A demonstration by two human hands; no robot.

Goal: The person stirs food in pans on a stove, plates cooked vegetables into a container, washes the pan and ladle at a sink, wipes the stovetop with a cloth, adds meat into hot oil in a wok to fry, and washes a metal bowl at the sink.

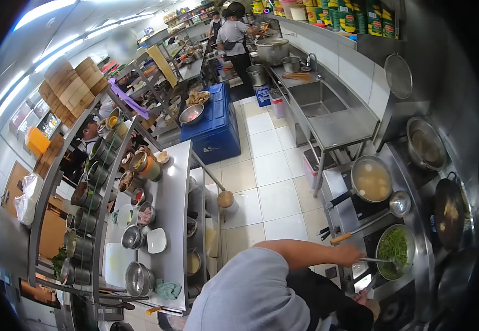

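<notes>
My left hand (351, 255) is closed round the handle of a metal ladle (380, 260). The ladle's bowl rests among chopped green vegetables (393, 245) in a round pan (412, 256) on the stove. Lower down, my right hand (362, 298) is closed at the end of the pan's handle (370, 283), partly hidden by the dark apron. Just beyond the greens, a second ladle (399, 204) with a wooden grip lies across the stove. Behind it stands a pan of pale liquid with round pieces (372, 179).
A dark wok (449, 212) and a metal strainer-like bowl (426, 143) stand along the stove's back. Past the stove is a steel sink (319, 102). Behind me runs a steel counter (170, 215) with bowls. A blue cooler (217, 129) sits on the tiled floor; co-workers (234, 38) stand farther off.
</notes>
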